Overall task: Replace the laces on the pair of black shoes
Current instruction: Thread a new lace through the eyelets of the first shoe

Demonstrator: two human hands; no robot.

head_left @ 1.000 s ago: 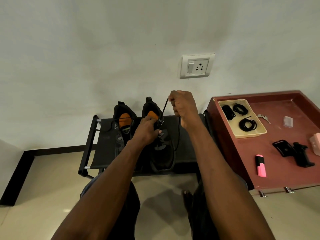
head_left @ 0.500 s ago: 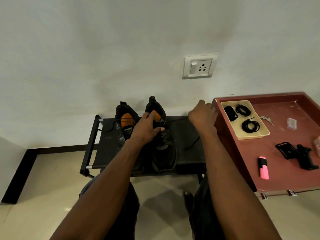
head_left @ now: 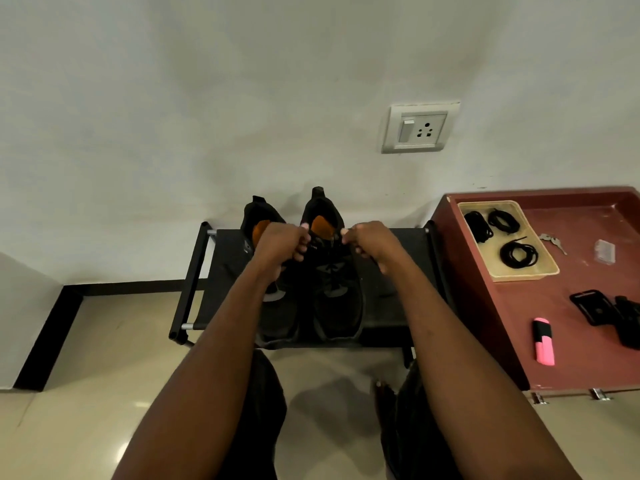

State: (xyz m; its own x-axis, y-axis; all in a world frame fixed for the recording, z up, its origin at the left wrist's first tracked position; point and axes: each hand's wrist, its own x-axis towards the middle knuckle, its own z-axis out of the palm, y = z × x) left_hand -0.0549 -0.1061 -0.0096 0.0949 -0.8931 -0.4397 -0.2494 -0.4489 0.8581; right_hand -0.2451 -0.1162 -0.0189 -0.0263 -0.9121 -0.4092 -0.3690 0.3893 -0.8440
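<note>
Two black shoes with orange insoles stand side by side on a low black rack against the wall. My left hand grips the left side of the right shoe near its opening, fingers curled. My right hand pinches the same shoe's collar from the right; whether a lace is between its fingers cannot be told. The left shoe is partly hidden behind my left forearm. Coiled black laces lie in a beige tray on the red table.
The red table at the right carries keys, a small clear packet, a pink highlighter and black holders. A wall socket is above. My knees are below the rack on the tiled floor.
My right hand pulled a lace up, swung right toward the table edge, then came back to the right shoe's collar. My left hand stayed on that shoe.
</note>
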